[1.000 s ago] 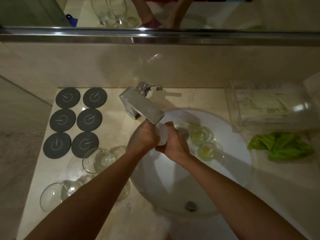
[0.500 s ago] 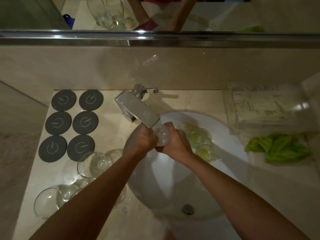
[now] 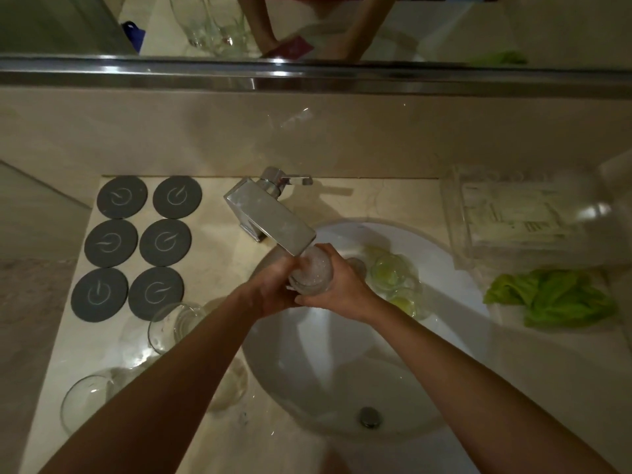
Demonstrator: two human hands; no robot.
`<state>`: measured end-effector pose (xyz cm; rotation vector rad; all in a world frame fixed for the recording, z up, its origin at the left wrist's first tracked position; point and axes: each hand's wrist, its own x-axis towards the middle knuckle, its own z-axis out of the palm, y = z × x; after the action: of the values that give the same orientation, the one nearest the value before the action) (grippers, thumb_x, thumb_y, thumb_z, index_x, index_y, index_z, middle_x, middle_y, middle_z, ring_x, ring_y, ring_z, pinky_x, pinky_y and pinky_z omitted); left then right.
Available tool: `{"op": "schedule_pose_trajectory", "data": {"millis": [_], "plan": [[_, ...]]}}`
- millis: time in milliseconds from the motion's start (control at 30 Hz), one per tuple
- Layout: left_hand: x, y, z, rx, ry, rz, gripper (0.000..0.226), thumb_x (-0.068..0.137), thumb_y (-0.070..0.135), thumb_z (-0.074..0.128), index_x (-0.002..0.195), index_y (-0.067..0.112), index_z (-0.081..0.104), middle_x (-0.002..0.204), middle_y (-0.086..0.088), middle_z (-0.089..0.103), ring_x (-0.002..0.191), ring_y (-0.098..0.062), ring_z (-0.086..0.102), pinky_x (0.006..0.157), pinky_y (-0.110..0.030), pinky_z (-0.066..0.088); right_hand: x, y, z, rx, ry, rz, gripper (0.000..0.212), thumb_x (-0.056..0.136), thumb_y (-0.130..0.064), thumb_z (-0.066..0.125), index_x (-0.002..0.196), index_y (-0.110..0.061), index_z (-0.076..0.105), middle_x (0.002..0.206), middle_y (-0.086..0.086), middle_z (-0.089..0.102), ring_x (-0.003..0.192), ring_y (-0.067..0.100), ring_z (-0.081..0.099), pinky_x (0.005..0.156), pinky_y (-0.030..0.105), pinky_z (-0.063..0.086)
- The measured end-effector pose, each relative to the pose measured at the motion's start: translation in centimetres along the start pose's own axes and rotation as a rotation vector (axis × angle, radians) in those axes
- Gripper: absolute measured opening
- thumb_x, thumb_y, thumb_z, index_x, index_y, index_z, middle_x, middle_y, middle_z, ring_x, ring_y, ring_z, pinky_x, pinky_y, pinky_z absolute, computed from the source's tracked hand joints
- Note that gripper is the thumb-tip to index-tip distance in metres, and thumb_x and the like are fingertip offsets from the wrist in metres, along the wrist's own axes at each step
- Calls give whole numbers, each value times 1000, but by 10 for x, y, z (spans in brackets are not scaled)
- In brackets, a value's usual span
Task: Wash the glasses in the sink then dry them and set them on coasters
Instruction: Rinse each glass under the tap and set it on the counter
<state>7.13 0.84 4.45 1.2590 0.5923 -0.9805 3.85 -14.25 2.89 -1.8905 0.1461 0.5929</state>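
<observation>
Both hands, left hand [image 3: 273, 289] and right hand [image 3: 342, 285], grasp the glass [image 3: 313, 273] under the tap [image 3: 273, 222]; it is best to turn it slowly and hold it firmly.

One head-worn wide-angle view, looking steeply down and forward from above the beige marble table [image 3: 219, 268]. Close range: both forearms enter from the bottom edge, meeting near centre over the round white ceramic sink [image 3: 455, 265]. Wall-mounted mirror strip [image 3: 444, 25] fills the top edge, facing the camera. Edges bend from lens distortion. No second view to overlap.
</observation>
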Motion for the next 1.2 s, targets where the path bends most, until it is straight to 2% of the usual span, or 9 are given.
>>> {"op": "schedule_pose_trajectory", "data": {"millis": [200, 367, 467, 533, 700, 867, 967, 1067, 1200], "plan": [[7, -24, 2, -148, 62, 201, 31, 90, 15, 59, 122, 12, 61, 122, -20, 67, 113, -33, 66, 95, -46, 54, 0, -9, 7, 269, -33, 159, 56, 90, -12, 71, 136, -32, 46, 120, -4, 63, 102, 1, 62, 75, 11, 49], [4, -25, 7, -142, 192, 307, 50, 76, 14, 74, 125, 14, 61, 116, -17, 70, 99, -30, 70, 78, -39, 59, 12, -11, 7, 149, 111, 251, 22, 92, -19, 68, 112, -24, 60, 107, 3, 69, 96, 24, 70, 81, 48, 62], [0, -20, 8, -94, 188, 340, 37, 89, 8, 69, 124, 14, 61, 114, -12, 71, 94, -24, 72, 73, -32, 60, 17, -11, -3, -172, 273, 86, 31, 87, -47, 60, 100, -23, 74, 87, -1, 75, 79, 24, 72, 71, 45, 61], [-3, -19, 8, -88, 162, 340, 36, 91, 18, 69, 127, 16, 60, 116, -9, 71, 97, -22, 73, 76, -33, 60, 14, -9, -1, -194, 306, 54, 28, 95, -40, 56, 99, -20, 76, 83, -1, 75, 77, 21, 72, 69, 39, 60], [-8, -25, -2, 60, 145, 79, 47, 83, 67, 61, 119, 37, 64, 118, 3, 68, 108, -20, 65, 83, -40, 58, 0, -1, -1, 275, 203, 286, 27, 95, 7, 57, 116, -3, 70, 108, 17, 73, 81, 26, 73, 63, 35, 64], [-16, -26, -3, -1, 199, 66, 16, 95, 40, 58, 97, 26, 67, 92, -1, 67, 78, -16, 62, 72, -33, 54, -15, -12, 1, 762, 33, 601, 19, 93, 15, 51, 98, 3, 65, 89, 19, 70, 74, 29, 68, 60, 28, 62], [-16, -29, -2, 137, 344, 269, 33, 87, 48, 71, 97, 17, 65, 85, -2, 67, 66, -14, 62, 59, -30, 52, -21, -13, 5, 989, 4, 702, 16, 94, 12, 50, 100, 8, 65, 88, 22, 69, 71, 27, 69, 55, 22, 59], [-19, -27, 3, 304, 509, 434, 41, 72, 60, 80, 88, 25, 65, 79, 5, 71, 63, -10, 67, 63, -34, 57, -24, -10, 13, 1136, -20, 713, 14, 94, 5, 52, 97, 9, 65, 90, 24, 72, 66, 25, 71, 54, 23, 58], [-28, -27, 8, 652, 646, 615, 47, 70, 62, 78, 98, 28, 61, 102, 4, 53, 78, 5, 52, 61, -15, 39, -25, -5, 20, 1292, -26, 705, 53, 102, -46, 53, 111, 6, 61, 85, 23, 71, 72, 32, 72, 64, 34, 62]]}}
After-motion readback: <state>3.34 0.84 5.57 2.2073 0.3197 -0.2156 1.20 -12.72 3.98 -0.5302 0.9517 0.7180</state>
